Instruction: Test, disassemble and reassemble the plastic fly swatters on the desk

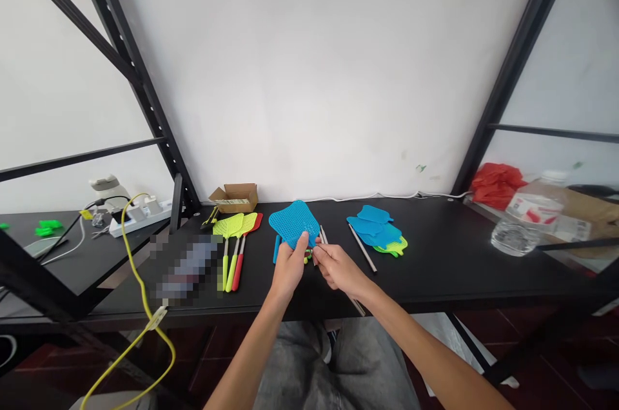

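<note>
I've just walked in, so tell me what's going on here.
A person's left hand holds a flat, blue, perforated swatter head; the fingers of the right hand pinch at its narrow end. On the black tabletop, three long-handled swatters, two lime, one red, lie to the left; flat blue and green heads lie piled to the right.

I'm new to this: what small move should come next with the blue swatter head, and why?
Probably ease a rod like the loose ones into the neck of the blue swatter head. The left hand holds it, the right hand pinches at its neck, and the assembled swatters have rods there. Whether one is already in is unclear.
</note>
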`<action>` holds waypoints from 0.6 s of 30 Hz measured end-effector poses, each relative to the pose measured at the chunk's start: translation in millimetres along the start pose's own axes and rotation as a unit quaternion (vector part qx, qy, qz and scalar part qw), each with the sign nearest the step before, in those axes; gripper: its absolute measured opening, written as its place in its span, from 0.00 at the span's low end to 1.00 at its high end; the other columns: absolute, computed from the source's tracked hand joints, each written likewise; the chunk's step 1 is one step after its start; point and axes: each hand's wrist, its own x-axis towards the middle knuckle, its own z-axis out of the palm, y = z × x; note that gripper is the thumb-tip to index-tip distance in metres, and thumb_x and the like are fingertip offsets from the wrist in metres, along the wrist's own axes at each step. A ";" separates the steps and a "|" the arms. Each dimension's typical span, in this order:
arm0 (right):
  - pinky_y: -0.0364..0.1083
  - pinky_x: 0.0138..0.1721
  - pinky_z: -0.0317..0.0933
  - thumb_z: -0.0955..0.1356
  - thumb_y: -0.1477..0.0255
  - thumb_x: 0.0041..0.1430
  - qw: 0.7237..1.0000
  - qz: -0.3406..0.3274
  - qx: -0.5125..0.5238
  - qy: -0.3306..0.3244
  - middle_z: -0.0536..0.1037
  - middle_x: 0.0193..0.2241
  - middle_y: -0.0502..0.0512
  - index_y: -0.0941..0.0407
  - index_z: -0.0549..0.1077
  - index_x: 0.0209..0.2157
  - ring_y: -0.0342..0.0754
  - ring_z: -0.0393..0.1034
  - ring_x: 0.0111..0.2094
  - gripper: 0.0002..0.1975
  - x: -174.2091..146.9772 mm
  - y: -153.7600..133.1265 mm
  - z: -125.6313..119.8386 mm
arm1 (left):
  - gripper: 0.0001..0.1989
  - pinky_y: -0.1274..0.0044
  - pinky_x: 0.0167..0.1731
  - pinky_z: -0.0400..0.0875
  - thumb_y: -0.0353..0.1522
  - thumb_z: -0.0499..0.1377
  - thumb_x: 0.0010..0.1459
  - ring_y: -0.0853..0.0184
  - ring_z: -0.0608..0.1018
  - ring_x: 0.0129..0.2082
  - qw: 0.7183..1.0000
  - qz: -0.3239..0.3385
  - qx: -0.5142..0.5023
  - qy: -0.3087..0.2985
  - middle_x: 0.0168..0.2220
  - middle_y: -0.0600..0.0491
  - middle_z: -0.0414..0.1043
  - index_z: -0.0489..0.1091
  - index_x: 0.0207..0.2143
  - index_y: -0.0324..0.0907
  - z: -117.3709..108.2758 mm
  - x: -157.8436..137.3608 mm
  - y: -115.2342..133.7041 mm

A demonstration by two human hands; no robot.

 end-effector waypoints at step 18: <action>0.37 0.13 0.29 0.68 0.54 0.56 0.980 0.049 0.174 -0.081 0.45 0.15 0.36 0.53 0.60 0.27 0.35 0.31 0.15 0.19 -7.4 -13.1 18.8 | 0.19 0.80 0.26 0.65 0.46 0.59 0.57 0.74 0.68 0.20 0.991 0.053 -0.077 0.099 0.22 0.58 0.68 0.66 0.23 0.40 5.1 -1.0 5.4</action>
